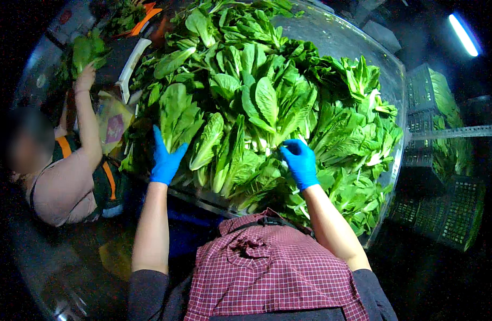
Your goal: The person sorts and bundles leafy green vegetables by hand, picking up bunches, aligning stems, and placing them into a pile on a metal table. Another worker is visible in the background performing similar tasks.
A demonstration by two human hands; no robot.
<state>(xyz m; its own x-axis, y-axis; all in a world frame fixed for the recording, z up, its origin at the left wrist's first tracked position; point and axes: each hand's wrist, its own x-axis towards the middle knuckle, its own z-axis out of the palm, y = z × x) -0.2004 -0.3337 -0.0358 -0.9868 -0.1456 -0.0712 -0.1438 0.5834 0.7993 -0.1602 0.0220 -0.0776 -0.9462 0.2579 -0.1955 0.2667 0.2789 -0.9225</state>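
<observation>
Heads and loose leaves of romaine lettuce [266, 100] lie heaped before me. My left hand [166, 158], in a blue glove, is at the heap's near left with a leafy lettuce head [178, 114] upright between its spread thumb and fingers, gripped at the base. My right hand [299, 160], also blue-gloved, has its fingers bent at the pale stem ends near the middle of the heap; whether it grips a stem cannot be told. Small romaine heads [209, 142] lie between my hands.
On the left a co-worker [65, 180] raises a hand [85, 78] by a leafy bunch. A metal table rim [401, 120] curves round the heap. Stacked plastic crates [420, 116] of greens stand at the right, near a perforated metal bar [459, 133]. A white curved edge [131, 66] is at upper left.
</observation>
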